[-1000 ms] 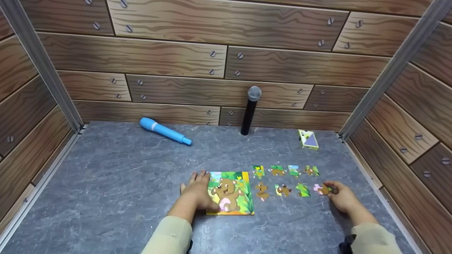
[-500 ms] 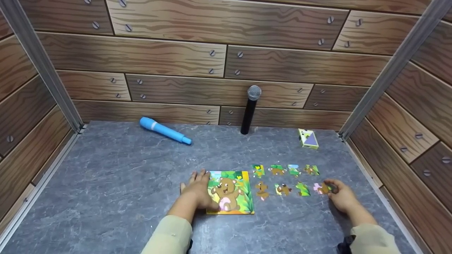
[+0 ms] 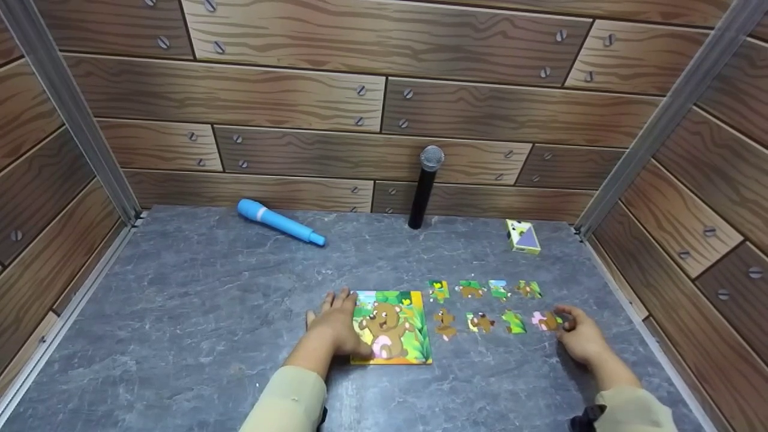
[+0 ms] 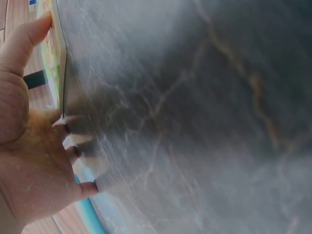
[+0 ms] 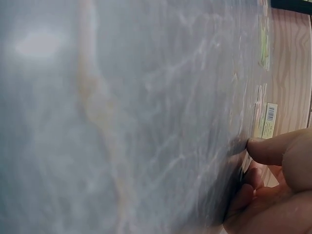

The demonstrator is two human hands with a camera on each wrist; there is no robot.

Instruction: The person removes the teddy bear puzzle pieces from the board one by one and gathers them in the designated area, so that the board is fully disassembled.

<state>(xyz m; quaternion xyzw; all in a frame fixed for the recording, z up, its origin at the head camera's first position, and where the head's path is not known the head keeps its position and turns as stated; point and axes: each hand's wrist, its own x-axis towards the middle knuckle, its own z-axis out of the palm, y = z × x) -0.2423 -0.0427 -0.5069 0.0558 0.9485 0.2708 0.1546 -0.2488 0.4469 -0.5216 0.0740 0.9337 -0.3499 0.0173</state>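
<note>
My left hand (image 3: 336, 329) rests spread at the left edge of a square bear puzzle board (image 3: 393, 327), its thumb over the lower left corner. In the left wrist view, the fingertips of that left hand (image 4: 36, 161) touch the table beside the board's edge (image 4: 56, 58). Far right in the lower row lies a pink and brown puzzle piece (image 3: 545, 320). Thumb and index finger of my right hand (image 3: 582, 337) pinch its right edge, low at the tabletop. From the right wrist, the right hand (image 5: 278, 180) hides most of this piece.
Several loose pieces lie in two rows right of the board, among them a green one (image 3: 513, 322). Behind them are a card box (image 3: 523, 237), an upright black microphone (image 3: 423, 195) and a blue microphone-shaped object (image 3: 281, 223). Wood-patterned walls (image 3: 288, 99) border the table.
My right fingertips have shifted very slightly right along the puzzle piece's edge, baring a bit more of its top. The left hand and the board stay put.
</note>
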